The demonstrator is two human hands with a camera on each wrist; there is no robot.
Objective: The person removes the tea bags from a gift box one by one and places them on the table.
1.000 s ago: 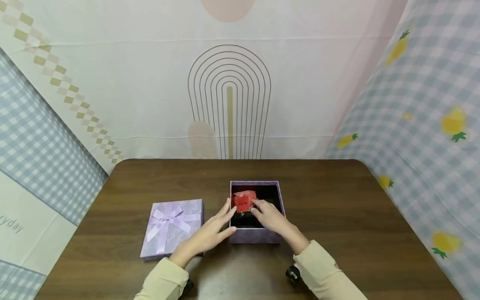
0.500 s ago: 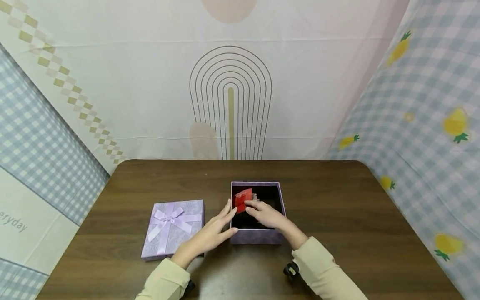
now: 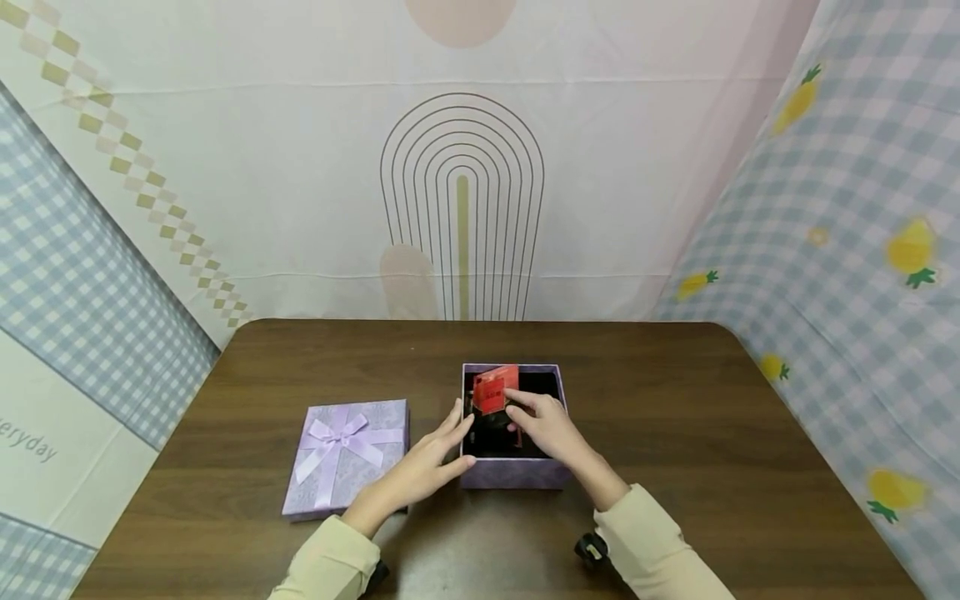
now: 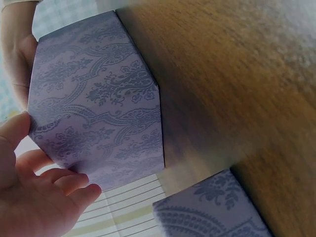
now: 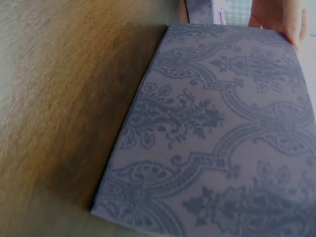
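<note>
A lavender patterned box (image 3: 512, 473) with a black inside stands uncovered on the table. My right hand (image 3: 551, 429) reaches in over its right side, pinching the right edge of a red packet (image 3: 490, 392) between index finger and thumb. The packet leans up toward the far wall, above dark contents partly hidden by that hand. My left hand (image 3: 422, 461) rests its fairly straight fingers against the box's left rim, thumb near the front corner. In the left wrist view, its fingertips (image 4: 91, 191) touch the patterned outer wall.
Left of the box lies its matching lid (image 3: 375, 421) with a ribbon bow (image 3: 342, 437). Both stand on a brown wooden table (image 3: 675, 433). A printed cloth (image 3: 615, 183) hangs behind the table, and checked cloth (image 3: 832, 275) hangs at the right.
The red packet has tilted, then shifted toward the far wall of the box along with my right hand. My left hand stays at the left rim.
</note>
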